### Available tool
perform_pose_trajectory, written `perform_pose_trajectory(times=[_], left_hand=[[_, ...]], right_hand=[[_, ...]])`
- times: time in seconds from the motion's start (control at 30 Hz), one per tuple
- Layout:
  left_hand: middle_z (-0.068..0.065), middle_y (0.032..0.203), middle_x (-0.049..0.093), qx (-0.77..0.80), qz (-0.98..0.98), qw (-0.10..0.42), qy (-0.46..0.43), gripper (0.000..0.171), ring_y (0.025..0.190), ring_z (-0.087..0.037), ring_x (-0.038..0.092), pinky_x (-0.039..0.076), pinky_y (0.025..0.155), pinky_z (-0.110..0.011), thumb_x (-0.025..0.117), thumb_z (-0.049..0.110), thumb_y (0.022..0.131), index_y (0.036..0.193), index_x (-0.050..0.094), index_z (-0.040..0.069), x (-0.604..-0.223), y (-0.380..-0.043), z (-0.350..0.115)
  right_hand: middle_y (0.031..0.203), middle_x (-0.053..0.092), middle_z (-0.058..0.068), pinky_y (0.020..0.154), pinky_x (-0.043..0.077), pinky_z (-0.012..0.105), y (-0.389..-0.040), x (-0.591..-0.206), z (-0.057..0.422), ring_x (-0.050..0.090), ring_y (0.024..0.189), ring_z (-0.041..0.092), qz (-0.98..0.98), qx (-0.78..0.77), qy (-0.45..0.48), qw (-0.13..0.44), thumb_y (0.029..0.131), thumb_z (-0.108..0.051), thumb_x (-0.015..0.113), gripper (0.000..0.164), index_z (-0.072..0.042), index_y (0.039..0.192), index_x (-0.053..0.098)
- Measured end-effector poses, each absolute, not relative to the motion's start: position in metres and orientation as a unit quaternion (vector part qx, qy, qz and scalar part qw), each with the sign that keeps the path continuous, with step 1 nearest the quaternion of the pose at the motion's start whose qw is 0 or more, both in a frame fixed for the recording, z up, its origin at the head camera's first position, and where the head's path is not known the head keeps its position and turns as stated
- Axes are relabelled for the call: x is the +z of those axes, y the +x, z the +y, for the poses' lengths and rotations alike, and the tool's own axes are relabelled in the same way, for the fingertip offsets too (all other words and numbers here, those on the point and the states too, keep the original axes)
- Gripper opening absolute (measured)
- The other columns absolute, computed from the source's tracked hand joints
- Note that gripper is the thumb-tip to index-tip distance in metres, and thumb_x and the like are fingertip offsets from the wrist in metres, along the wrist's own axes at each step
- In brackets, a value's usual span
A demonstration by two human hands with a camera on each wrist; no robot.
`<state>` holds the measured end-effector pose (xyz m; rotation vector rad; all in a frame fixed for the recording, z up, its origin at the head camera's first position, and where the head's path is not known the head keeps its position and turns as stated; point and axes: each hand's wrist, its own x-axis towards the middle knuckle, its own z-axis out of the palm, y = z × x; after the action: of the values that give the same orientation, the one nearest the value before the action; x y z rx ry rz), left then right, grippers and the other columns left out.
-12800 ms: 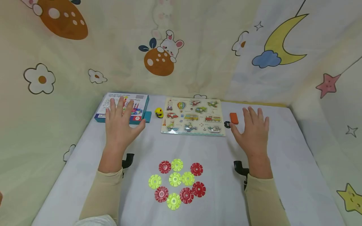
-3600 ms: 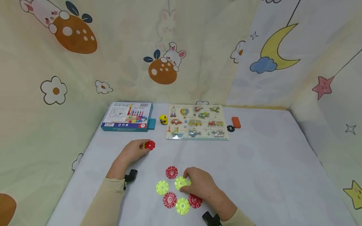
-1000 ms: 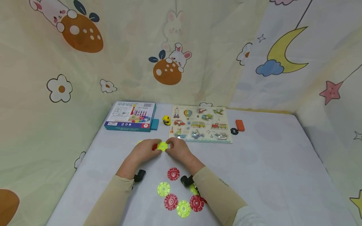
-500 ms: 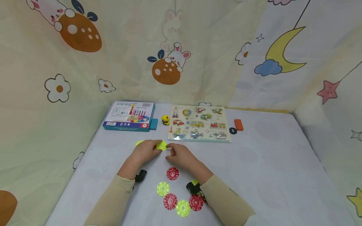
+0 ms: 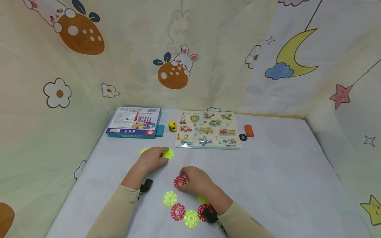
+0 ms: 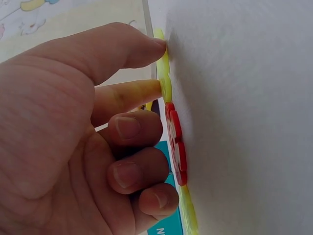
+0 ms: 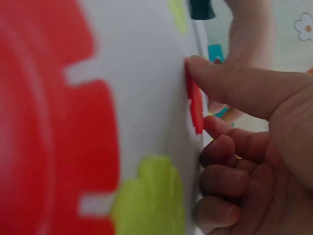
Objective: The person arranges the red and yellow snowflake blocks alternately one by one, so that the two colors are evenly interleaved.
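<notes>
My left hand (image 5: 151,161) pinches a yellow-green notched disc (image 5: 169,154) between thumb and index finger. In the left wrist view a red notched disc (image 6: 177,144) and a second yellow-green disc (image 6: 188,208) line up edge to edge with it; that red disc is hidden behind the hand in the head view. My right hand (image 5: 197,181) holds a loose red disc (image 5: 179,182) by its rim, its other fingers curled. Nearer lie a yellow-green disc (image 5: 170,199), a red disc (image 5: 178,212) and more discs, some partly covered by the right wrist.
At the back stand a coloured box (image 5: 133,122), a blue block (image 5: 159,131), a yellow toy duck (image 5: 172,126), a vehicle puzzle board (image 5: 208,130), a black round chip (image 5: 243,137) and an orange block (image 5: 249,131). Printed fabric walls surround the white table (image 5: 282,178).
My right hand has left the yellow-green disc beside the left hand, drawn back nearer and taken hold of a red disc. The left hand stays on the joined discs, which have grown since earlier.
</notes>
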<state>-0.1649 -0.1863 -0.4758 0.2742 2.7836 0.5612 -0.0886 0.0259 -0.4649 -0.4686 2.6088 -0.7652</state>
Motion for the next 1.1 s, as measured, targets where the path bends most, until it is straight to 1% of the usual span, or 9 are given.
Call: perform_pose_trajectory(times=[0.17, 0.37, 0.57, 0.63, 0.77, 0.83, 0.9, 1.03, 1.1], left_hand=[[-0.004, 0.130, 0.056, 0.204, 0.963, 0.147, 0.094, 0.053, 0.117, -0.026, 0.050, 0.037, 0.101, -0.046, 0.066, 0.034, 0.086, 0.135, 0.054, 0.017, -0.474, -0.164, -0.186], [-0.004, 0.130, 0.056, 0.205, 0.963, 0.149, 0.092, 0.054, 0.118, -0.026, 0.050, 0.038, 0.100, -0.046, 0.068, 0.035, 0.085, 0.135, 0.054, 0.018, -0.475, -0.164, -0.185], [-0.003, 0.130, 0.056, 0.197, 0.965, 0.147, 0.093, 0.054, 0.116, -0.025, 0.050, 0.039, 0.099, -0.046, 0.068, 0.035, 0.085, 0.135, 0.054, 0.019, -0.477, -0.165, -0.186], [-0.003, 0.130, 0.056, 0.194, 0.966, 0.145, 0.091, 0.054, 0.116, -0.025, 0.050, 0.039, 0.099, -0.046, 0.067, 0.035, 0.085, 0.135, 0.054, 0.019, -0.477, -0.166, -0.187], [-0.004, 0.130, 0.056, 0.193, 0.966, 0.146, 0.091, 0.055, 0.117, -0.027, 0.050, 0.039, 0.099, -0.048, 0.067, 0.036, 0.085, 0.136, 0.053, 0.019, -0.476, -0.166, -0.187], [-0.004, 0.130, 0.056, 0.192, 0.966, 0.149, 0.090, 0.056, 0.117, -0.027, 0.050, 0.039, 0.098, -0.048, 0.068, 0.037, 0.085, 0.136, 0.053, 0.020, -0.476, -0.166, -0.186], [-0.004, 0.130, 0.056, 0.191, 0.966, 0.151, 0.087, 0.056, 0.117, -0.027, 0.050, 0.039, 0.098, -0.048, 0.068, 0.036, 0.085, 0.136, 0.053, 0.020, -0.475, -0.165, -0.186], [-0.004, 0.130, 0.056, 0.191, 0.966, 0.155, 0.082, 0.056, 0.115, -0.026, 0.050, 0.039, 0.099, -0.047, 0.068, 0.036, 0.085, 0.136, 0.053, 0.020, -0.475, -0.165, -0.185], [-0.003, 0.131, 0.055, 0.191, 0.966, 0.156, 0.079, 0.056, 0.115, -0.025, 0.050, 0.039, 0.098, -0.047, 0.068, 0.036, 0.085, 0.136, 0.052, 0.021, -0.476, -0.165, -0.185]], right_hand=[[0.090, 0.059, -0.006, 0.064, 0.046, 0.026, -0.085, -0.469, 0.022, 0.050, 0.072, 0.009, 0.937, -0.261, -0.151, 0.175, 0.071, -0.038, 0.081, 0.047, -0.013, 0.105, 0.063], [0.084, 0.050, -0.007, 0.060, 0.044, 0.023, -0.081, -0.469, 0.022, 0.048, 0.071, 0.009, 0.939, -0.266, -0.147, 0.162, 0.070, -0.035, 0.083, 0.045, -0.015, 0.100, 0.057], [0.074, 0.053, -0.007, 0.057, 0.044, 0.025, -0.071, -0.463, 0.025, 0.050, 0.067, 0.012, 0.918, -0.325, -0.147, 0.173, 0.080, -0.024, 0.075, 0.025, -0.020, 0.095, 0.055], [0.080, 0.057, -0.008, 0.059, 0.046, 0.025, -0.067, -0.459, 0.027, 0.052, 0.071, 0.011, 0.910, -0.346, -0.154, 0.169, 0.083, -0.021, 0.072, 0.024, -0.022, 0.102, 0.058], [0.100, 0.058, -0.007, 0.069, 0.050, 0.026, -0.062, -0.452, 0.034, 0.054, 0.083, 0.010, 0.893, -0.389, -0.161, 0.157, 0.088, -0.019, 0.067, 0.040, -0.027, 0.125, 0.054], [0.105, 0.056, -0.006, 0.074, 0.050, 0.027, -0.061, -0.448, 0.038, 0.055, 0.086, 0.010, 0.885, -0.410, -0.155, 0.155, 0.089, -0.018, 0.065, 0.046, -0.028, 0.132, 0.051], [0.107, 0.055, -0.003, 0.077, 0.051, 0.029, -0.064, -0.445, 0.042, 0.054, 0.086, 0.012, 0.875, -0.436, -0.142, 0.155, 0.090, -0.015, 0.064, 0.049, -0.025, 0.136, 0.048], [0.116, 0.052, 0.001, 0.086, 0.048, 0.033, -0.076, -0.442, 0.047, 0.050, 0.094, 0.014, 0.868, -0.457, -0.117, 0.153, 0.089, -0.008, 0.063, 0.060, -0.018, 0.144, 0.038], [0.114, 0.051, 0.003, 0.087, 0.047, 0.034, -0.084, -0.442, 0.048, 0.050, 0.095, 0.016, 0.868, -0.459, -0.113, 0.155, 0.089, -0.004, 0.061, 0.064, -0.014, 0.146, 0.034]])
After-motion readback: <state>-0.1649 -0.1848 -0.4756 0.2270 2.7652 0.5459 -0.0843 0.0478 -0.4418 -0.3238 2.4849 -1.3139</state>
